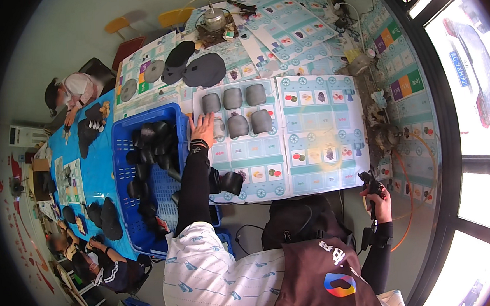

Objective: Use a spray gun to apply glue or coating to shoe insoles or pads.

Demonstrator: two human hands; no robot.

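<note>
My left hand (pixel 201 128) reaches over the table with its fingers stretched out, touching the edge of a pale grey rounded piece (pixel 219 129). Beside it, several dark grey rounded-square pieces (pixel 237 125) are laid in two rows on the printed sheet (pixel 247 192). Out past the table's near right corner, my right hand (pixel 379 205) is closed around a black spray gun (pixel 372 183). Its nozzle end points up toward the table edge.
A blue crate (pixel 123 160) of black cup-shaped pieces stands left of my arm; another black piece (pixel 231 183) lies at the front edge. Dark caps (pixel 203 70) and a metal pot (pixel 214 19) sit farther back. An orange hose (pixel 408 182) hangs right. People work at a blue table (pixel 102 178).
</note>
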